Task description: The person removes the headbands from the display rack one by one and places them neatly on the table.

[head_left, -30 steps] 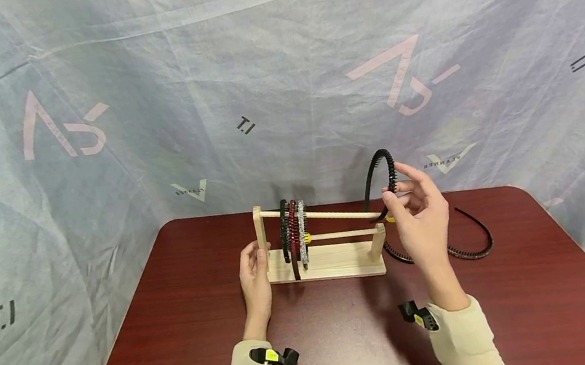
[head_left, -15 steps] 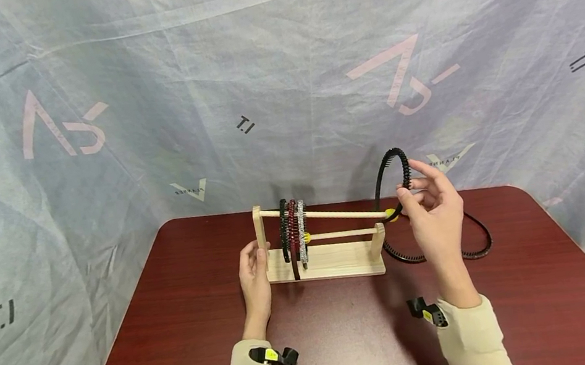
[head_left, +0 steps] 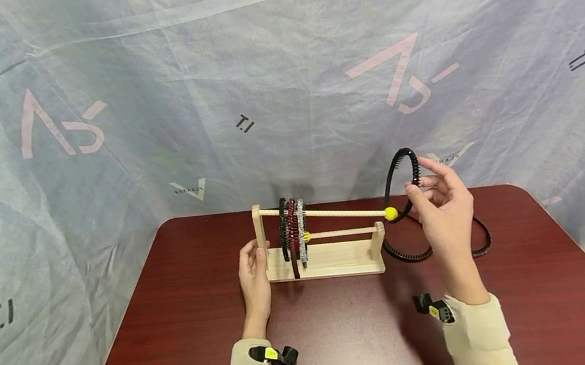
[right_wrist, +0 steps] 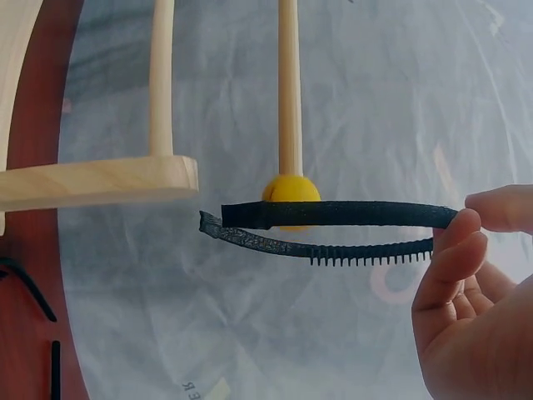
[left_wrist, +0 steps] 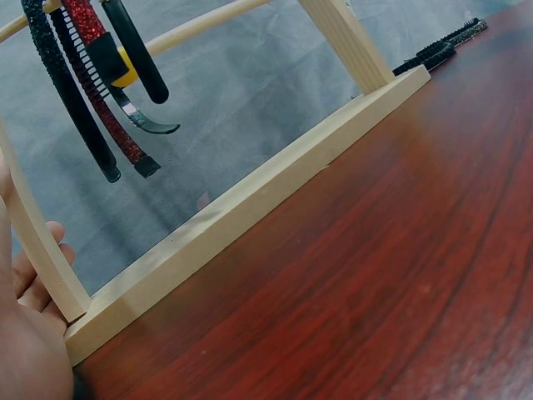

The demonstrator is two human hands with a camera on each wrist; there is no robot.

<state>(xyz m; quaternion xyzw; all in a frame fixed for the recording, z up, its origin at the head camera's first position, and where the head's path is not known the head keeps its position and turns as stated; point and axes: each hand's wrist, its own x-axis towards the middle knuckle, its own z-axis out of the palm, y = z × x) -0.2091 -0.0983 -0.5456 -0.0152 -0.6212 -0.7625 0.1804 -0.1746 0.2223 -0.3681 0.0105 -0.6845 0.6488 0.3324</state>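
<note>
My right hand (head_left: 447, 223) pinches a black toothed headband (right_wrist: 350, 214) between thumb and fingers, raised above the table. The headband hangs just right of the yellow ball (head_left: 391, 213) at the end of the rack's upper rod, and overlaps that ball in the right wrist view. My left hand (head_left: 254, 281) grips the left upright of the wooden rack (head_left: 345, 259), down near its base. Toward the left on the rods hang a black headband (head_left: 284, 233), a red one (head_left: 293, 229) and a silver one (head_left: 301, 222).
Behind my right hand, dark toothed headbands (head_left: 408, 258) lie on the red-brown table (head_left: 326, 340), partly hidden by the hand. A second yellow ball (head_left: 308, 237) ends the lower rod, beside the silver headband. Grey sheeting (head_left: 279, 84) rises behind the table.
My right hand has moved right with the black headband, from around the upper rod's end to past the yellow ball, which now shows fully. My left hand and the rack have stayed put.
</note>
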